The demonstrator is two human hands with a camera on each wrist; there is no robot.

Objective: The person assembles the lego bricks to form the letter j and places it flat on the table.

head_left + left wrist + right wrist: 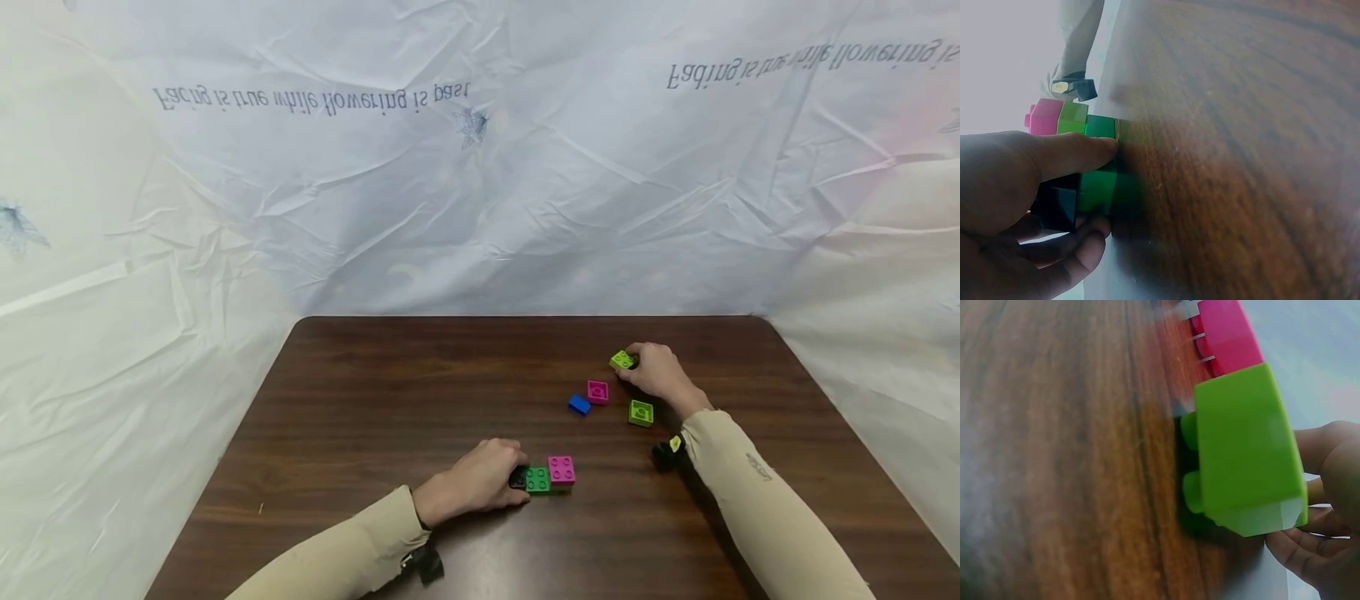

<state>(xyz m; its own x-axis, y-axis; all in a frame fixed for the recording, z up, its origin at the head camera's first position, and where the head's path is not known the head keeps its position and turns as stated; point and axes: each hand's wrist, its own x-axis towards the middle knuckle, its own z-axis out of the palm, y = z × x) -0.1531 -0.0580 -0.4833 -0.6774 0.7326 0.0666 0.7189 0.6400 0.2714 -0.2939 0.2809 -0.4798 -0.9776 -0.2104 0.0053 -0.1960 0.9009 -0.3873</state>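
My left hand (pixel 480 477) holds a joined row of toy building bricks on the near part of the table. Its thumb and fingers lie around the black brick (pixel 1060 203) and the green brick (pixel 537 479) below it. A pink brick (pixel 561 469) tops the row's right end, over a lime brick (pixel 1072 119). Farther off to the right, my right hand (pixel 660 373) pinches a studs-up lime green brick (pixel 622 359). A dark patch beside its fingers is too small to make out. In the right wrist view, another lime brick (pixel 1241 450) hides part of this hand.
Between the hands, an upturned pink brick (pixel 597 392) lies next to a blue brick (pixel 579 405). The upturned lime brick (pixel 641 413) is near my right wrist. A white printed sheet (pixel 480 208) hangs behind the brown table (pixel 375 392) and along both sides.
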